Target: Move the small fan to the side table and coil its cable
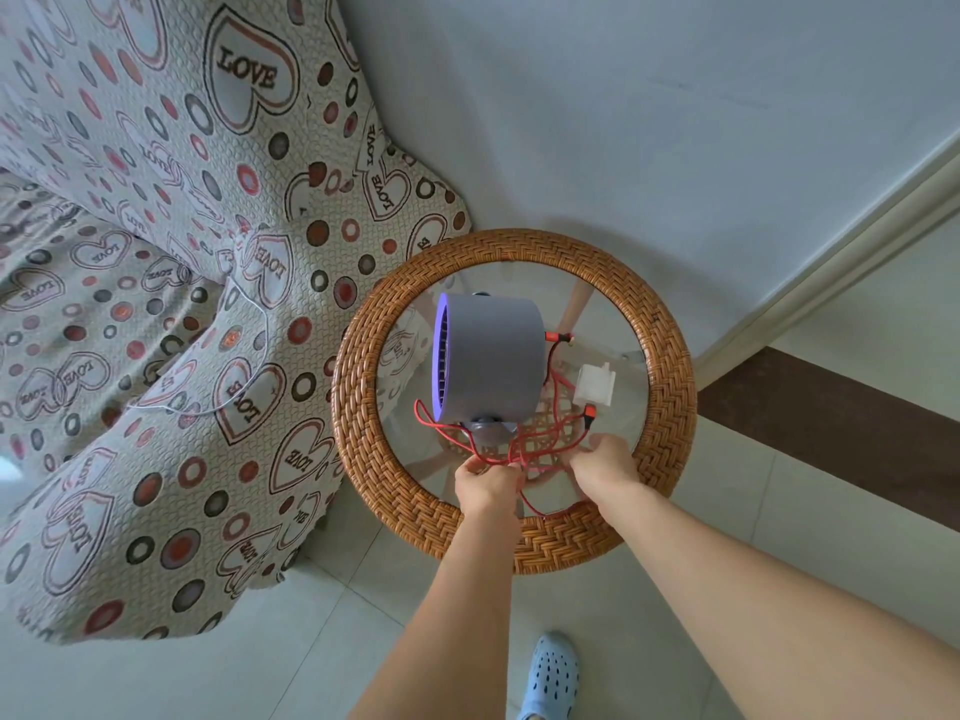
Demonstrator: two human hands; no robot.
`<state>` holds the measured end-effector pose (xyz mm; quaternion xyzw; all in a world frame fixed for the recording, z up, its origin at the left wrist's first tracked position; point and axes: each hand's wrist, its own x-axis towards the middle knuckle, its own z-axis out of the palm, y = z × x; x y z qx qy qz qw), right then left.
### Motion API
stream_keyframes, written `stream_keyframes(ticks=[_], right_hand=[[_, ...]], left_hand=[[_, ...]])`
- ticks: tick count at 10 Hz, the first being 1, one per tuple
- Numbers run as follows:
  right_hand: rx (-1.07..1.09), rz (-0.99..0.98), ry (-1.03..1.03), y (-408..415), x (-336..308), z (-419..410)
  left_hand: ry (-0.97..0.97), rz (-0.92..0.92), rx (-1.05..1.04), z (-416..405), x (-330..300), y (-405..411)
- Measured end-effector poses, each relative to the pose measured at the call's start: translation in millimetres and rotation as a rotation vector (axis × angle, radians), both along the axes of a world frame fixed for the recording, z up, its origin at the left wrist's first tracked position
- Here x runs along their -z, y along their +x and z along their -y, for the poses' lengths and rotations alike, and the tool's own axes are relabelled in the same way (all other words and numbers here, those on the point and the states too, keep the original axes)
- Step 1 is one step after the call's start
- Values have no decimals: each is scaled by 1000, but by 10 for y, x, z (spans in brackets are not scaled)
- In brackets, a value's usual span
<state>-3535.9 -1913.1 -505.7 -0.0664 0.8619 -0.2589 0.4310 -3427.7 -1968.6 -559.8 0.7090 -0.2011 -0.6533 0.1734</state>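
A small grey fan (491, 363) with a purple front rim stands on the glass top of a round wicker side table (670, 387). Its thin red cable (556, 402) lies in loose tangled loops on the glass in front of and to the right of the fan. One red plug end sits by a white power adapter (596, 384). My left hand (485, 483) pinches strands of the cable at the table's near side. My right hand (605, 459) holds other strands just to the right, fingers curled on them.
A sofa (156, 304) under a heart-patterned cover stands left of the table, with a thin white cable (249, 366) lying on it. A white wall is behind, a tiled floor below. My foot in a light blue clog (553, 672) is near the bottom edge.
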Motion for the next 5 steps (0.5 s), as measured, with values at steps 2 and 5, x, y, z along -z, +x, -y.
stream_keyframes(ticks=[2, 5], right_hand=[[76, -48, -20, 60, -162, -68], [120, -118, -95, 348, -578, -240]], left_hand=[[38, -42, -19, -24, -167, 37], [69, -194, -106, -145, -828, 342]])
